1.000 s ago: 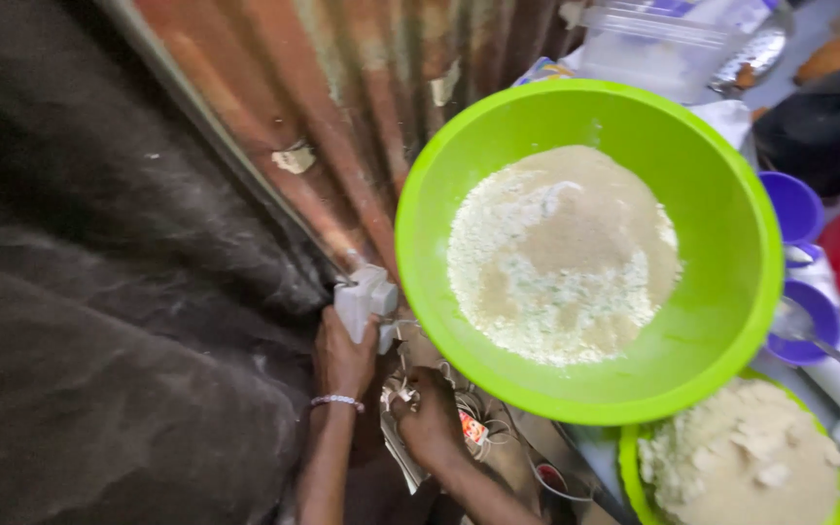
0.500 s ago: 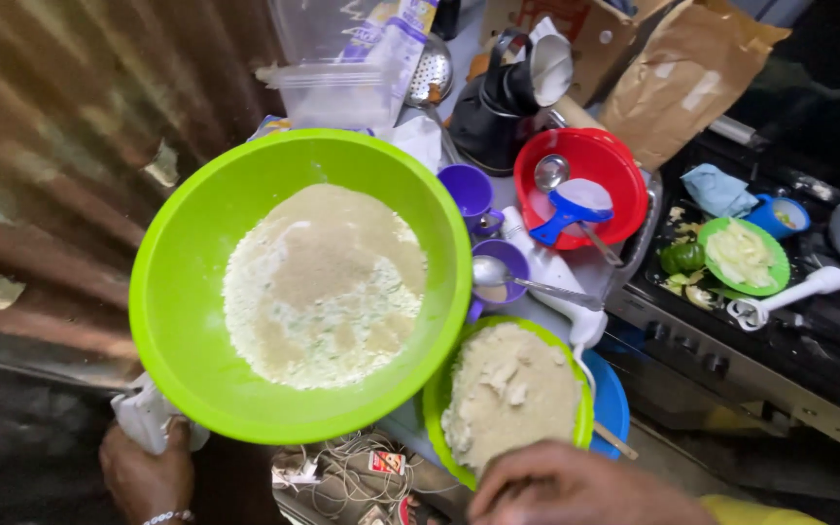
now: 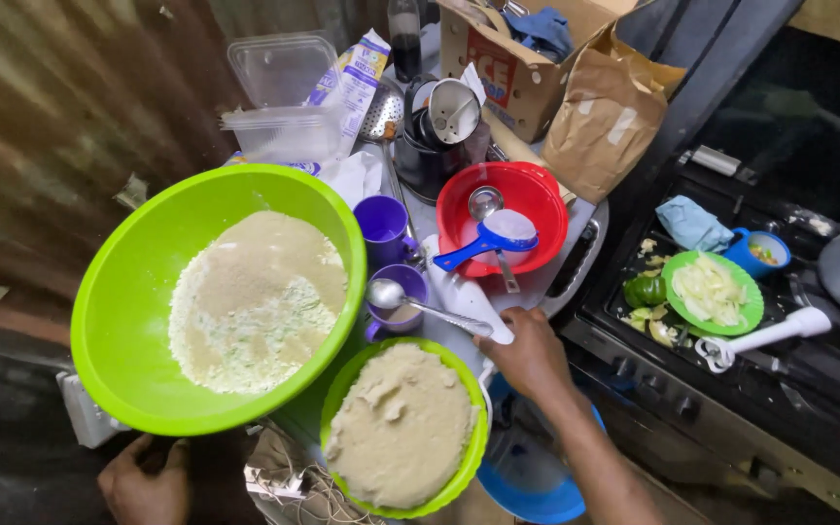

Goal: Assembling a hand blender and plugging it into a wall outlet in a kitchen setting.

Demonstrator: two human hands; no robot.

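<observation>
The left hand (image 3: pixel 143 481) props the big green bowl (image 3: pixel 119 331) of flour from below, its grip hidden, while the right hand (image 3: pixel 527 355) closes on the white handle (image 3: pixel 469 301) beside the spoon (image 3: pixel 391 294), at the counter's (image 3: pixel 537 282) edge, apparently mid-mixing.

A large lime-green plastic bowl (image 3: pixel 119 321) holds pale, crumbly flour, with the left hand (image 3: pixel 143 481) low beneath its rim. The right hand (image 3: pixel 529 355) rests at the edge of a smaller green bowl (image 3: pixel 469 457) of smooth beige paste (its fingers near a metal spoon (image 3: pixel 420 303) lying across a purple plastic cup (image 3: pixel 402 303)). A red plastic bowl (image 3: pixel 537 199) sits behind.
</observation>
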